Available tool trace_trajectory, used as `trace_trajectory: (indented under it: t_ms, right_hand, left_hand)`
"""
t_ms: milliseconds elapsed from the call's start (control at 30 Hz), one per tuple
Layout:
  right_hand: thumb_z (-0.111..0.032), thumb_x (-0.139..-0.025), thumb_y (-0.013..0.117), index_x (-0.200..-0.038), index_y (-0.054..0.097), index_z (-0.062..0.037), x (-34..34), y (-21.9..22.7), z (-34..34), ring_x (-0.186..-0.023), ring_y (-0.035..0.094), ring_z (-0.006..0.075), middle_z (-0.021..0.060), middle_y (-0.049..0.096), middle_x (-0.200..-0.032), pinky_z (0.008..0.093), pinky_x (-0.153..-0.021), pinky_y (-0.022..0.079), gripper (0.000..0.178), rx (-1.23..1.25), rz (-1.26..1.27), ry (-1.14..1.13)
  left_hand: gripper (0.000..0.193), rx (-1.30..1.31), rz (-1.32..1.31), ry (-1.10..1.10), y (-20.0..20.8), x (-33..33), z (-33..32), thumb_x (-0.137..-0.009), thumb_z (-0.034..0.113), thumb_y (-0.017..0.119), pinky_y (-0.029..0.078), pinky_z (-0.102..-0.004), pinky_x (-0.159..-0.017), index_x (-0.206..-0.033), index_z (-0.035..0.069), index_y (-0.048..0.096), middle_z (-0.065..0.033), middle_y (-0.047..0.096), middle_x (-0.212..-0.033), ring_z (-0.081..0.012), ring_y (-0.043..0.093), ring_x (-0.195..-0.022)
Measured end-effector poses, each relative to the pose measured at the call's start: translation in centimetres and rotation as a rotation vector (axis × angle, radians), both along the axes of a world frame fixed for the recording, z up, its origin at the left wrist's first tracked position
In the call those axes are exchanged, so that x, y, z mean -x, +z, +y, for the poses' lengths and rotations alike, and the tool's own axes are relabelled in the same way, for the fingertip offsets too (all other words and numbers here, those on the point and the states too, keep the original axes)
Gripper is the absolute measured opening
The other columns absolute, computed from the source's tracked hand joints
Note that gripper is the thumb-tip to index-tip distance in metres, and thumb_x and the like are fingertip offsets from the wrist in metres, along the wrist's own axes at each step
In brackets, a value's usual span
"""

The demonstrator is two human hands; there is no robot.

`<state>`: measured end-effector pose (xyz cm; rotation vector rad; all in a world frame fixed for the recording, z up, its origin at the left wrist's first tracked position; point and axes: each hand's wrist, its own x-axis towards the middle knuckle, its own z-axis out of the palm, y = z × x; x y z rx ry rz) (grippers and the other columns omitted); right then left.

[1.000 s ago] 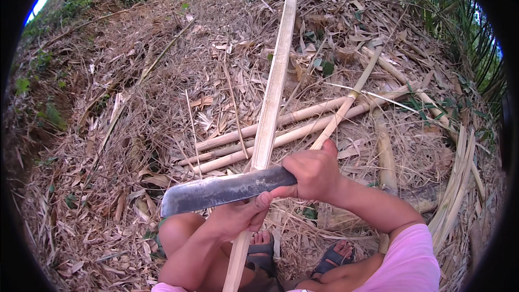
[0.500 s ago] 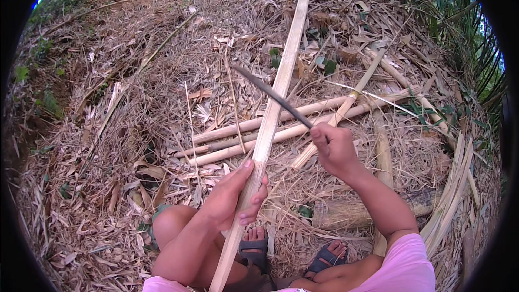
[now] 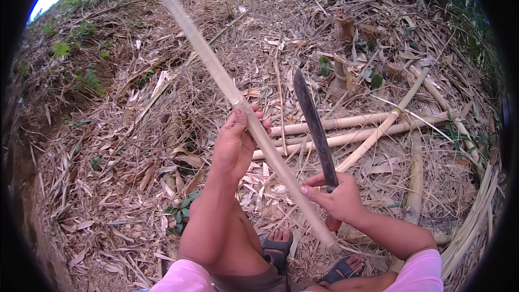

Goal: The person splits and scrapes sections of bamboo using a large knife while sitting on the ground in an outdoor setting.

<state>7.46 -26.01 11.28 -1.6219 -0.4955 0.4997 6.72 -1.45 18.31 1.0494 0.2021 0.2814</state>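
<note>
My left hand (image 3: 231, 143) is closed around the middle of a long, pale split-bamboo strip (image 3: 208, 59). The strip slants across the view, its far end up at the left and its near end down by my right forearm; its ends are slightly blurred. In my right hand (image 3: 343, 200) is a machete (image 3: 313, 121), its dark blade pointing away from me and up. A reddish bit of its handle shows below my fist. My right thumb lies at the strip's lower part, seemingly touching it. The blade stands to the right of the strip, apart from it.
Several bamboo poles (image 3: 354, 139) lie on the ground ahead, crossed by a split piece (image 3: 381, 127). Cut stumps (image 3: 341, 70) stand beyond. A bundle of thin strips (image 3: 476, 227) lies at the right, near a log (image 3: 443, 231). Dry leaves and shavings cover the slope.
The strip has swung from leaning right to leaning left, and my left hand has risen. My right hand has come down to the strip's lower part, with the machete blade now more upright.
</note>
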Motion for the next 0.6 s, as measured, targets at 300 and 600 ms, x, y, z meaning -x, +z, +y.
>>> trace_trajectory:
  t_ms: [300,600]
  right_hand:
    - [-0.016,-0.076,0.085,-0.11,0.066,0.0025,-0.7,0.6,0.0,-0.08,0.067,0.0129,0.0115,0.072,-0.093,0.0286,-0.073,0.055,0.042,0.089,0.239,0.16]
    - [0.002,-0.077,0.076,-0.106,0.066,0.0017,-1.7,-1.5,0.6,-0.078,0.067,0.0142,0.0093,0.071,-0.09,0.0297,-0.07,0.054,0.031,0.036,0.237,0.007]
  left_hand:
    - [0.039,0.063,-0.055,0.031,-0.6,1.3,-0.1,-0.103,0.031,0.048,0.054,-0.0414,-0.09,-0.128,0.001,0.048,-0.0096,0.058,-0.105,-0.025,0.062,-0.097]
    - [0.042,-0.236,-0.091,0.065,2.1,2.6,-0.3,-0.102,0.021,0.053,0.053,-0.0405,-0.093,-0.134,-0.004,0.042,-0.0145,0.06,-0.116,-0.0284,0.066,-0.099]
